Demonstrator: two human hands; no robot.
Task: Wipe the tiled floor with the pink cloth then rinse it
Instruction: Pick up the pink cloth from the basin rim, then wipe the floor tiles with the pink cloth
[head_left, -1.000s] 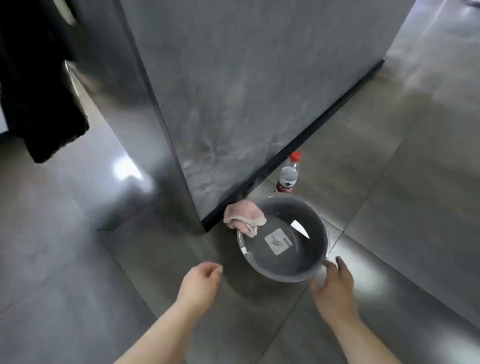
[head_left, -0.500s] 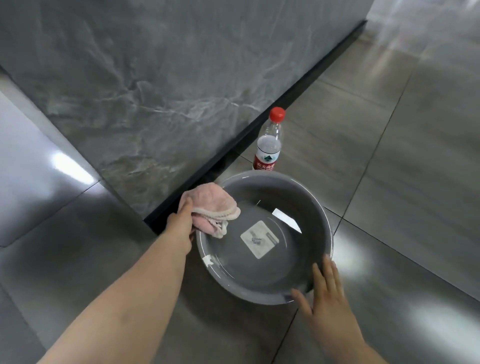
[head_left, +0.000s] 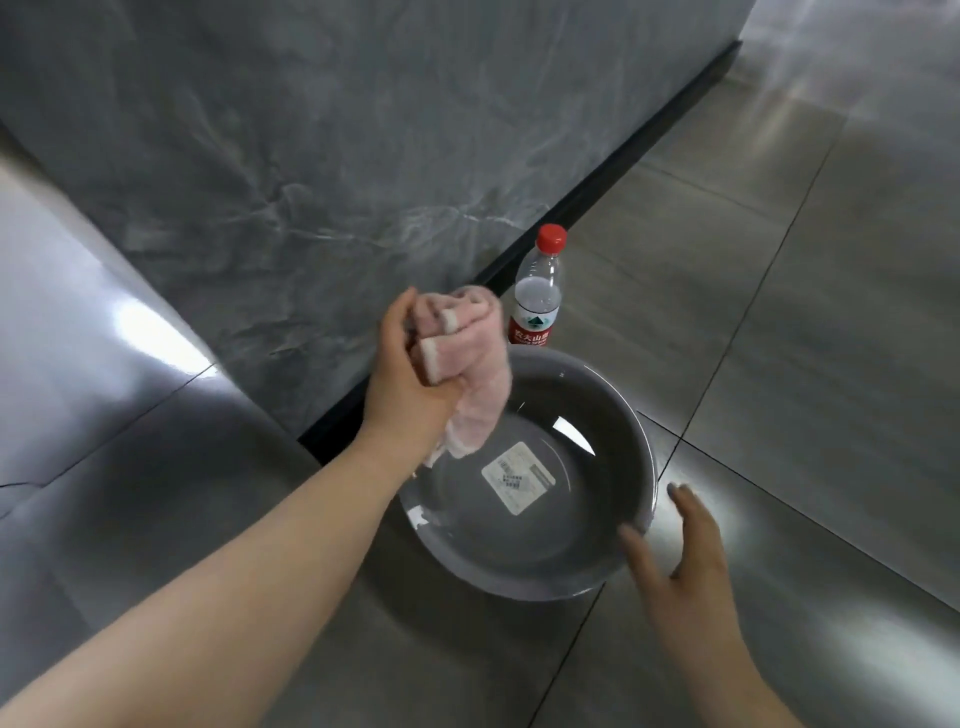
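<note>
As the left hand, fingers hidden, grips the pink cloth hanging lengthwise downward, the right hand spreads open.

You are indoors, in a finished modern interior that looks like a home, though which room it is cannot be told. The tiled floor is laid in large glossy grey slabs with thin dark joints, and it mirrors bright patches of light to your near left and right. On the far left rises a tall block faced in grey marble-patterned panels, set on a recessed black plinth that runs away to the far right. Household things stand by its corner: a grey plastic basin, a pink cloth, and a red-capped water bottle upright on the floor just beyond.
</note>
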